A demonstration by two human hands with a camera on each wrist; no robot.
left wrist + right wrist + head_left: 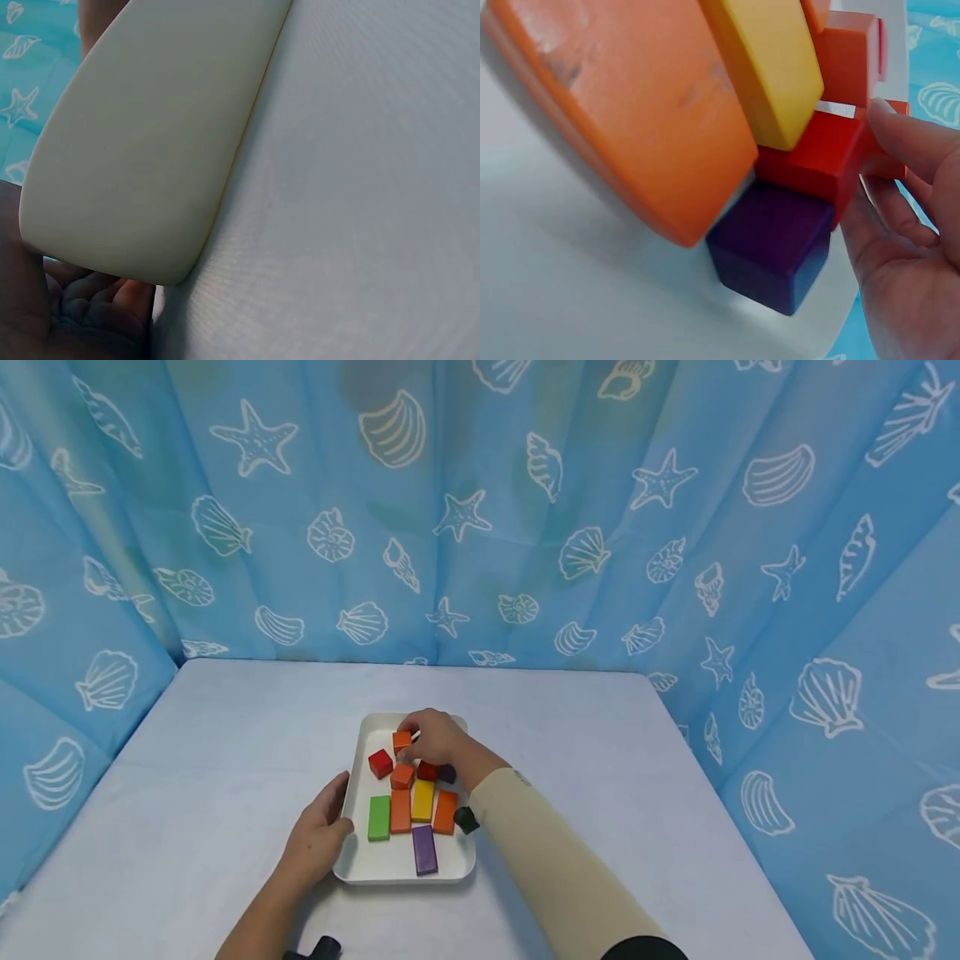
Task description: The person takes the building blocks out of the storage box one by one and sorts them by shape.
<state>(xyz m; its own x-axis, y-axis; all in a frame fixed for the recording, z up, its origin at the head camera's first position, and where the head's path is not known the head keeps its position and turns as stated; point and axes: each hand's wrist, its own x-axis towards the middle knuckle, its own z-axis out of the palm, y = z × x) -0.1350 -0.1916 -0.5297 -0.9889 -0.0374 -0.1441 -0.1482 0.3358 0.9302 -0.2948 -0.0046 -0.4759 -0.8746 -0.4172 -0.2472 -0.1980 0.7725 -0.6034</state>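
My left hand [318, 837] grips the left side of a white tray [375, 867], thumb at the rim; the left wrist view shows the tray's outer wall [142, 150] with curled fingers [94, 307] at its corner. Over the tray's far part my right hand [444, 739] pinches an orange cube [402, 742] between thumb and fingers. Close to that hand are a red cube [380, 764], a second orange cube [402, 776], another red cube [817, 154] and a dark purple cube [772, 225]. The right fingers hide part of the held cube.
Nearer me in the tray lie rectangular blocks: green [378, 818], orange [401, 812], yellow [422, 802], another orange [445, 812] and purple [424, 850]. A white-covered table [600, 760] carries the tray. A blue seashell curtain [465, 568] hangs behind and beside it.
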